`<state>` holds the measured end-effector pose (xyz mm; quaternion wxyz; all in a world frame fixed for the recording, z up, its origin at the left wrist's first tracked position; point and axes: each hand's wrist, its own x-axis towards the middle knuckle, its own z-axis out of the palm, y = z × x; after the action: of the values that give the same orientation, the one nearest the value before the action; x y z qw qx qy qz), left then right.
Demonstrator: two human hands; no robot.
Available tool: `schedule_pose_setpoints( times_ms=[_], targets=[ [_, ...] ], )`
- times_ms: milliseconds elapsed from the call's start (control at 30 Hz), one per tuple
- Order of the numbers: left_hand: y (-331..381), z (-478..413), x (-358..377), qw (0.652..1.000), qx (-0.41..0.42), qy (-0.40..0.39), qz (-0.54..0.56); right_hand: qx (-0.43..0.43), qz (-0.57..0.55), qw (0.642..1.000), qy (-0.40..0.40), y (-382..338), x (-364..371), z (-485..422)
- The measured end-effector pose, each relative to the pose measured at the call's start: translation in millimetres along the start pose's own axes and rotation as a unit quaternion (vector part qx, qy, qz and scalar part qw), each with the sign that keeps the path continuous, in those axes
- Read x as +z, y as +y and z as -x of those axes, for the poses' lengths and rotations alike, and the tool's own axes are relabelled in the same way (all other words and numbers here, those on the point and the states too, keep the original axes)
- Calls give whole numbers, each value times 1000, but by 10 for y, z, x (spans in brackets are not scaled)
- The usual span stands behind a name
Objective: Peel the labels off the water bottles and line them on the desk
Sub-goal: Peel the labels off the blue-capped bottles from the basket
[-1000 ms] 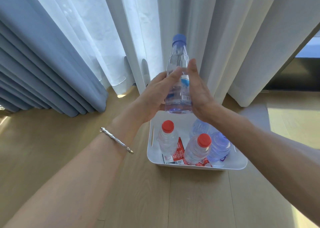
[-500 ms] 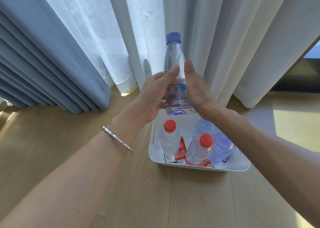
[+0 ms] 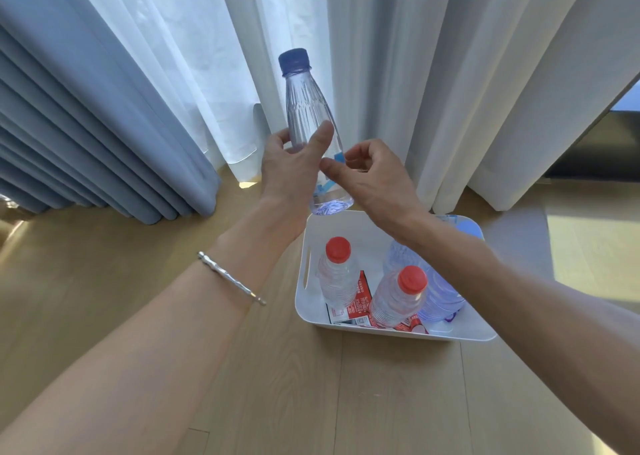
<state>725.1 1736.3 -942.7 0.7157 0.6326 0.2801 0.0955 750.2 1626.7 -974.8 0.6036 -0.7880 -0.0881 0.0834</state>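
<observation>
Above bin (image 3: 398, 332), left hand (image 3: 291, 174) gripping bottle (image 3: 306, 108), blue label (image 3: 338, 157) (illegible)

Home interior, room by large window: floor-length white sheer curtains (image 3: 433, 73) beside heavier blue-grey drapes (image 3: 86, 125), both reaching pale wood-plank floor (image 3: 86, 246); sun patch (image 3: 588, 243) on planks at right; dark window frame (image 3: 595, 149) past curtain edge; white plastic storage bin (image 3: 398, 331) set directly on floor near curtains
</observation>
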Motion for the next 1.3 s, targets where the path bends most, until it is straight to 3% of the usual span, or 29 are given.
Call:
schedule_pose_setpoints(
  times_ms=[267, 433, 800, 1000, 1167, 1300],
  targets=[
    [-13, -39, 12, 1000, 15, -9, 1, 23, -65, 998, -14, 37, -23, -22],
    [-44, -56, 7, 999, 28, -1, -14, -4, -44, 999, -11, 35, -3, -32],
    [-27, -98, -49, 1000, -12, 1, 17, 99, -188, 975, -62, 50, -87, -112],
    [-48, -98, -49, 999, -27, 17, 20, 82, -170, 979, -79, 89, -82, -107],
    [-61, -120, -74, 999, -11, 25, 19, 51, -89, 980, -168, 103, -13, -16],
    [-68, -142, -73, 999, 0, 21, 27, 17, -73, 990, -119, 112, 32, 6]
  ],
)
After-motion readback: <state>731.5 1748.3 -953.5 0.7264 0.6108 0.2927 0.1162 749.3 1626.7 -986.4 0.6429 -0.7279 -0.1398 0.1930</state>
